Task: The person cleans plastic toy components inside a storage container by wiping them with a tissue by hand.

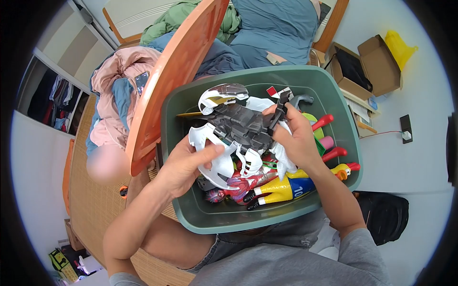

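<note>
Grey T-shirt [286, 260]: nearest the camera, across the bottom of the frame.
Orange panel [164, 90]: upper left of the frame, tilted on edge beside the bin.
Left hand [182, 164]: left of centre, thumb and fingers pinching the outer edge of the white plastic shell [223, 167].
Black toy body [242, 126]: centre of the frame, lifted over the green plastic bin [219, 225]; whether the shell is joined to it, I cannot tell.
Red toy figure [250, 181]: lower centre, lying in the bin beneath the shell.
Right hand [298, 136]: right of centre, fingers curled tight round the body's right end.
Rubber chicken [300, 187]: lower right inside the bin, wearing a blue jersey marked 10.
Step in hand: apparently two-handed handling of shell and body above the bin.
Next move: calls, I judge, for both grips working together, so neither part slips or snags.
</note>
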`<state>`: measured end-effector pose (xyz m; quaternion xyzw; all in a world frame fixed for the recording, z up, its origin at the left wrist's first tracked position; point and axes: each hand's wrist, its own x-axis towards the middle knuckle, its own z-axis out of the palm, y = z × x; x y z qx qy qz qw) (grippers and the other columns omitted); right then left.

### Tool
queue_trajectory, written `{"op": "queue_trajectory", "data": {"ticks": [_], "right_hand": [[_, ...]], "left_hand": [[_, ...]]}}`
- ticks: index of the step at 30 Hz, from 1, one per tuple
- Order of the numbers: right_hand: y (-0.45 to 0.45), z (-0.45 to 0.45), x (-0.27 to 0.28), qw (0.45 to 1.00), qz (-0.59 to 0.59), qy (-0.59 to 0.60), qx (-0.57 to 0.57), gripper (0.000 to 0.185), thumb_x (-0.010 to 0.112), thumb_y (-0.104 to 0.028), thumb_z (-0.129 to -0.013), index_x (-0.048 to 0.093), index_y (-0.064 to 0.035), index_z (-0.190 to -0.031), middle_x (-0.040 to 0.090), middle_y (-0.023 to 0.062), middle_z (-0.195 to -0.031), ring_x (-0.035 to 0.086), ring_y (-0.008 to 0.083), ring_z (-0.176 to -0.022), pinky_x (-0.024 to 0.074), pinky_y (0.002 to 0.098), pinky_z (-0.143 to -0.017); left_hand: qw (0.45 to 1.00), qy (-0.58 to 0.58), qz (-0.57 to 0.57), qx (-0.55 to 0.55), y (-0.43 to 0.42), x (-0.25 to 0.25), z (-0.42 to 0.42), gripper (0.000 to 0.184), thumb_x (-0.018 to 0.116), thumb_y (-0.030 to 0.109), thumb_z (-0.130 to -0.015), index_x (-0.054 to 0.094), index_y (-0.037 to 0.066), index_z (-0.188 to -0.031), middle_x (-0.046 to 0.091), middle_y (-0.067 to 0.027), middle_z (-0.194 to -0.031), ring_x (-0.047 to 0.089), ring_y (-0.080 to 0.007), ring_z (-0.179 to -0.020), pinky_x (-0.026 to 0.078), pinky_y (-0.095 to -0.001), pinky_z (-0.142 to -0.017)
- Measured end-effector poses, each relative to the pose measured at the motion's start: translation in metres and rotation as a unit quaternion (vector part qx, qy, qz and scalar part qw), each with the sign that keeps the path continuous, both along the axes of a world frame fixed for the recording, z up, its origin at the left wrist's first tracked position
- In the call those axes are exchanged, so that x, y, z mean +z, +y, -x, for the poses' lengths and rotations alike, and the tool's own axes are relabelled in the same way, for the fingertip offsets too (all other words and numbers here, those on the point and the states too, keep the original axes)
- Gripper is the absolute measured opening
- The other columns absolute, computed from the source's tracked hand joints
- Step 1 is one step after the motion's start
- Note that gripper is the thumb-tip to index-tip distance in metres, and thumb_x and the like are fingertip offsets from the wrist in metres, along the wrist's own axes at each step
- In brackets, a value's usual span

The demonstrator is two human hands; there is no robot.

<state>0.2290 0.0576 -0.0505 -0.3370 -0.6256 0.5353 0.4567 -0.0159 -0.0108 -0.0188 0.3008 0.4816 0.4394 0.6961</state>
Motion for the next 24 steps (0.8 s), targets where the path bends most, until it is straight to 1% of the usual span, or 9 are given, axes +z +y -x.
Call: {"op": "queue_trajectory", "data": {"ticks": [2,3,4,7,10,14,17,20,24], "right_hand": [[0.000,-0.003,-0.004,1.000,0.004,-0.002,0.000,0.023,0.061,-0.006,-0.089,0.058,-0.0002,-0.110,0.061,0.0012,-0.102,0.056,0.0073,-0.096,0.0461,0.0246,-0.085],[0.003,-0.004,-0.006,0.994,0.082,0.071,-0.013,0.022,0.056,-0.007,-0.090,0.058,-0.0004,-0.111,0.063,0.0036,-0.101,0.059,0.0094,-0.093,0.0482,0.0259,-0.084],[0.006,-0.003,-0.005,0.976,0.160,0.144,-0.025,0.023,0.050,-0.008,-0.091,0.058,-0.0006,-0.112,0.064,0.0060,-0.099,0.062,0.0116,-0.091,0.0502,0.0271,-0.083],[0.010,-0.006,-0.001,0.972,0.176,0.152,-0.019,0.024,0.049,-0.014,-0.092,0.058,-0.0023,-0.111,0.065,0.0063,-0.097,0.064,0.0120,-0.083,0.0519,0.0255,-0.074],[0.013,-0.006,-0.002,0.971,0.189,0.148,-0.019,0.025,0.053,-0.018,-0.091,0.061,-0.0024,-0.109,0.066,0.0068,-0.094,0.064,0.0121,-0.081,0.0514,0.0250,-0.072],[0.014,-0.011,0.003,0.950,0.284,0.118,0.047,0.030,0.045,-0.020,-0.096,0.065,-0.0008,-0.109,0.067,0.0045,-0.097,0.064,0.0110,-0.087,0.0498,0.0240,-0.080],[0.014,-0.009,0.003,0.918,0.387,0.082,0.043,0.036,0.048,-0.026,-0.093,0.069,-0.0012,-0.109,0.068,0.0062,-0.100,0.064,0.0121,-0.089,0.0502,0.0251,-0.080],[0.010,-0.004,0.006,0.930,0.362,0.016,0.066,0.035,0.049,-0.025,-0.094,0.069,-0.0011,-0.109,0.069,0.0070,-0.102,0.064,0.0123,-0.092,0.0500,0.0256,-0.082],[0.012,-0.005,0.016,0.951,0.293,-0.041,0.087,0.035,0.046,-0.022,-0.095,0.068,-0.0016,-0.113,0.068,0.0086,-0.109,0.064,0.0127,-0.095,0.0493,0.0257,-0.086]], "left_hand": [[0.995,0.081,-0.012,-0.060,0.001,0.002,0.000,0.054,0.078,0.007,-0.080,0.050,0.005,-0.126,0.062,-0.0062,-0.112,0.060,-0.0146,-0.103,0.051,-0.0314,-0.088],[0.993,0.098,-0.025,-0.065,0.004,-0.005,0.006,0.054,0.078,0.002,-0.077,0.053,0.003,-0.124,0.062,-0.0067,-0.113,0.061,-0.0157,-0.104,0.051,-0.0324,-0.090],[0.990,0.105,-0.024,-0.091,0.009,-0.007,0.013,0.053,0.078,0.002,-0.077,0.054,0.002,-0.124,0.062,-0.0080,-0.114,0.061,-0.0165,-0.104,0.051,-0.0327,-0.092],[0.984,0.094,-0.062,-0.137,0.017,-0.006,0.025,0.056,0.079,0.002,-0.076,0.055,0.002,-0.127,0.063,-0.0075,-0.114,0.062,-0.0170,-0.104,0.050,-0.0326,-0.092],[0.988,0.083,-0.042,-0.120,0.020,-0.006,0.028,0.069,0.079,0.009,-0.078,0.046,0.002,-0.138,0.059,-0.0088,-0.123,0.058,-0.0182,-0.111,0.048,-0.0342,-0.096],[0.991,0.015,-0.101,-0.082,0.022,-0.005,0.028,0.086,0.076,0.028,-0.081,0.031,0.003,-0.149,0.050,-0.0095,-0.137,0.050,-0.0193,-0.121,0.040,-0.0348,-0.103],[0.989,0.006,-0.109,-0.102,0.017,-0.004,0.024,0.078,0.081,0.023,-0.077,0.043,0.002,-0.142,0.056,-0.0069,-0.130,0.051,-0.0159,-0.118,0.041,-0.0333,-0.101],[0.980,0.117,-0.120,-0.103,0.009,0.004,0.007,0.068,0.085,0.012,-0.073,0.053,-0.002,-0.132,0.061,-0.0070,-0.121,0.057,-0.0126,-0.107,0.048,-0.0291,-0.091],[0.996,0.055,-0.021,-0.074,0.002,-0.004,0.002,0.062,0.086,0.016,-0.074,0.056,-0.008,-0.122,0.065,-0.0095,-0.108,0.061,-0.0128,-0.093,0.051,-0.0274,-0.084]]}}
